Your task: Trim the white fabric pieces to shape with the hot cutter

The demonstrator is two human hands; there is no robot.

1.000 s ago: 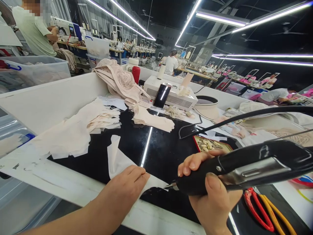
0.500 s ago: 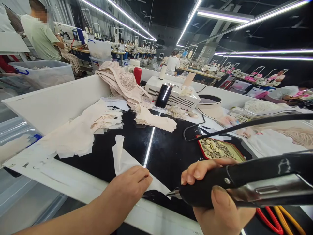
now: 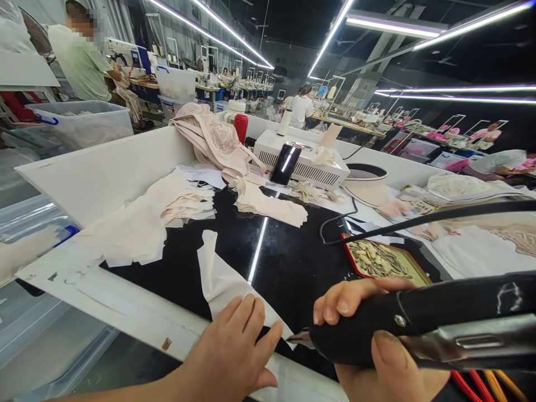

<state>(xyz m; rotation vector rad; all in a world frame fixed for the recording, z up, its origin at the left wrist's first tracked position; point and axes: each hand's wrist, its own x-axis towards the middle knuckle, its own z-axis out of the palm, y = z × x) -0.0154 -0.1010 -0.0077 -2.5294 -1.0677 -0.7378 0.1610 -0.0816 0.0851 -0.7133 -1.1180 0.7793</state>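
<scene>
My right hand (image 3: 377, 335) is wrapped around a black hand tool (image 3: 452, 312) that has a metal lever along its side and a slim pointed metal tip. The tip touches or nearly touches the right-hand corner of a white fabric piece (image 3: 228, 279). That piece lies slantwise on the glossy black worktop (image 3: 288, 257), its far left end folded over. My left hand (image 3: 238, 346) rests on the near edge of the fabric with its fingers stretched out and spread apart.
Beige fabric piles (image 3: 134, 223) and a folded stack (image 3: 272, 206) lie beyond. Behind stand a white vented box (image 3: 301, 159), a phone (image 3: 286, 163) and a red-capped bottle (image 3: 240, 127). A tray of seeds (image 3: 381, 259) sits right, near a black cable (image 3: 419, 220). Red and orange handles (image 3: 481, 385) lie lower right.
My left hand has gone from bent, gathered fingers on the fabric to spread fingers, and sits slightly lower. The tool tip stays at the fabric's corner. The whole view has shifted slightly.
</scene>
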